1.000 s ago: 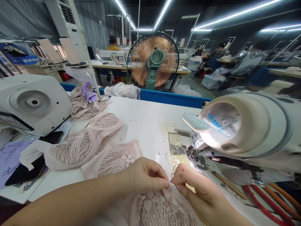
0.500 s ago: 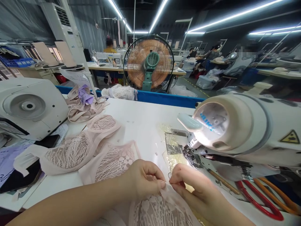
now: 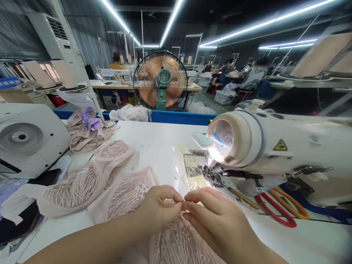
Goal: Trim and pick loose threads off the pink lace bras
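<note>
So the lace bra piece [image 3: 178, 244] is on the near-left side of the JUKI sewing machine [image 3: 275, 139], at the close edge of the worktop [image 3: 156, 143]. Left hand [image 3: 161, 209] has thumb and index pinched on its top edge. Right hand [image 3: 217, 216] meets it there fingertip to fingertip, but its thumb's hidden, so can't tell if those fingers grip anything. More lace bras [image 3: 79, 185] lie farther left of the machine, red handles [image 3: 275, 211] sit just below it, and a big fan [image 3: 162, 80] stands beyond.

Dark ceiling [image 3: 220, 18], white strip lights [image 3: 171, 22], grey floor [image 3: 213, 103].
</note>
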Available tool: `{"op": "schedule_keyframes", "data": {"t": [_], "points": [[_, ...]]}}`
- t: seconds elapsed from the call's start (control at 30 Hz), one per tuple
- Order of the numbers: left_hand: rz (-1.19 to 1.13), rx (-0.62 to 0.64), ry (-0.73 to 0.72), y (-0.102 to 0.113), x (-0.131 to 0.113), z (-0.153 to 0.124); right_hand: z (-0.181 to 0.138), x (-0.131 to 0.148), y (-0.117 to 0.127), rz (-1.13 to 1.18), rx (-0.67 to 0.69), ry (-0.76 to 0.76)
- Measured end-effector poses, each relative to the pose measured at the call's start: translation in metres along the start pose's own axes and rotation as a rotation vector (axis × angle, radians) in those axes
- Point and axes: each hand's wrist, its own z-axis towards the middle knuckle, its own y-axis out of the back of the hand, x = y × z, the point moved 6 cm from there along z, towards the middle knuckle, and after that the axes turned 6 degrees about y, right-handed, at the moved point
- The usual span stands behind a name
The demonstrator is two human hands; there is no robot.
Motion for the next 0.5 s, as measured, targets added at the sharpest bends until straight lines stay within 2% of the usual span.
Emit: {"op": "schedule_keyframes", "data": {"t": [0.1, 0.23, 0.37, 0.5], "points": [[-0.067, 0.016, 0.035, 0.0, 0.005, 0.001, 0.007, 0.009, -0.008, -0.014, -0.032, 0.029], [-0.092, 0.048, -0.06, 0.001, 0.004, 0.001, 0.012, 0.015, -0.011, -0.023, -0.046, 0.094], [-0.089, 0.045, -0.068, 0.002, 0.009, 0.0, 0.012, 0.013, -0.005, -0.052, -0.034, 0.06], [-0.124, 0.062, -0.037, 0.0, 0.009, -0.001, 0.009, 0.009, -0.009, -0.073, 0.02, 0.055]]}}
